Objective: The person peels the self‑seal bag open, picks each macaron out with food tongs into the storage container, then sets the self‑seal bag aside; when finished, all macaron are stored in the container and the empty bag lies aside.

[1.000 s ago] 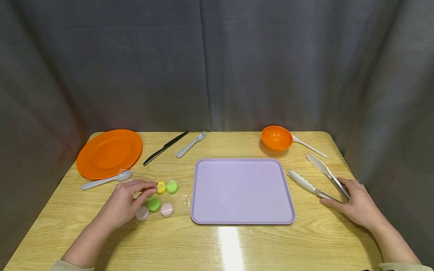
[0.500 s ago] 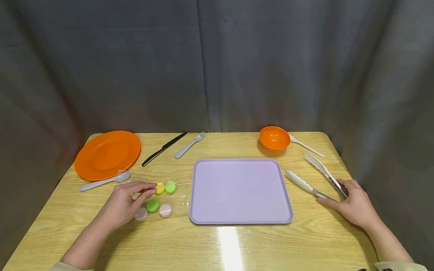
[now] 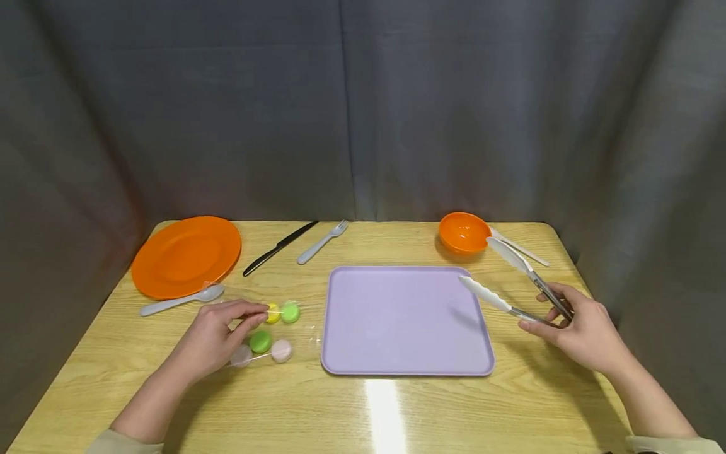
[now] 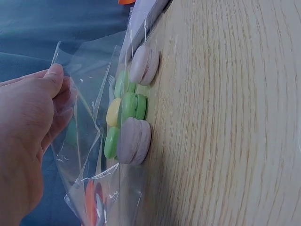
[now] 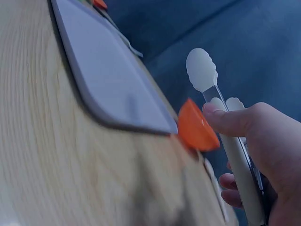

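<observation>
My right hand grips a pair of white-tipped metal tongs and holds them off the table, their tips spread over the right edge of the lilac tray. In the right wrist view the tongs run past my fingers. My left hand pinches the edge of a clear plastic bag that lies on the table left of the tray. Inside the bag are several macarons, green, yellow and pale pink; the left wrist view shows the macarons stacked on edge.
An orange plate sits at the back left with a grey spoon in front of it. A black knife and a grey fork lie behind the tray. An orange bowl and a white spoon are at the back right.
My right hand has lifted the tongs off the table and swung their tips left over the tray's edge. My left hand stays at the bag, pinching its edge a little higher.
</observation>
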Motion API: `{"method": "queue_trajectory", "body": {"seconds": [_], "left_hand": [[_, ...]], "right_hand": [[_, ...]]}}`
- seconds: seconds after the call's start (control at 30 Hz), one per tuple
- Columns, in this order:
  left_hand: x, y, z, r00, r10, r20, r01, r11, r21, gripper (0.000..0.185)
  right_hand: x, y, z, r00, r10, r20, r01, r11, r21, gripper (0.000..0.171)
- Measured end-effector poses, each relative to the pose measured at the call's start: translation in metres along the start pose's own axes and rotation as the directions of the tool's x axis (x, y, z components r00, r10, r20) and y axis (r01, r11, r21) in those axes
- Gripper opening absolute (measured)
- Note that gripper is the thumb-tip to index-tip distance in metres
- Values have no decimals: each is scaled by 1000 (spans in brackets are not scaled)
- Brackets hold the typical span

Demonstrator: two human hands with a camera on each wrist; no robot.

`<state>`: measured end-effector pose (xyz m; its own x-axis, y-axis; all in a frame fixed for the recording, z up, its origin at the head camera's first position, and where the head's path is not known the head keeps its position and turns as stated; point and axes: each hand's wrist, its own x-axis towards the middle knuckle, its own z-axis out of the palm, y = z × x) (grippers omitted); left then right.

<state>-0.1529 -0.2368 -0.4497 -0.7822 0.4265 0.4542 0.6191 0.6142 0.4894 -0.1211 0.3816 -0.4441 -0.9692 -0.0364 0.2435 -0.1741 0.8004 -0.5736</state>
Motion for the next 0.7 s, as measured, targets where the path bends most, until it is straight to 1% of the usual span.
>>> {"method": "queue_trajectory", "body": {"seconds": [0.17, 0.27, 0.37, 0.47, 0.57, 0.7], "left_hand": [[0, -1, 0, 1000, 1, -6, -1, 1000, -5, 20], [0, -1, 0, 1000, -5, 0, 5, 1000, 1, 19], [1, -1, 1, 1000, -15, 6, 15, 1000, 9, 18], [1, 0, 1, 1000, -24, 8, 24, 1000, 14, 18], [1, 0, 1, 999, -30, 11, 30, 999, 10, 17], [2, 0, 2, 999, -37, 11, 37, 999, 6, 17]], "right_hand": [[7, -31, 10, 994, -108, 33, 106, 993, 41, 58], [11, -49, 17, 982, -181, 52, 177, 982, 71, 54], [13, -66, 25, 969, -233, 85, 225, 970, 97, 52], [15, -82, 34, 955, -271, 121, 264, 962, 75, 55], [18, -95, 44, 937, -312, 154, 313, 949, 19, 55], [26, -109, 62, 915, -360, 185, 370, 929, -26, 48]]}}
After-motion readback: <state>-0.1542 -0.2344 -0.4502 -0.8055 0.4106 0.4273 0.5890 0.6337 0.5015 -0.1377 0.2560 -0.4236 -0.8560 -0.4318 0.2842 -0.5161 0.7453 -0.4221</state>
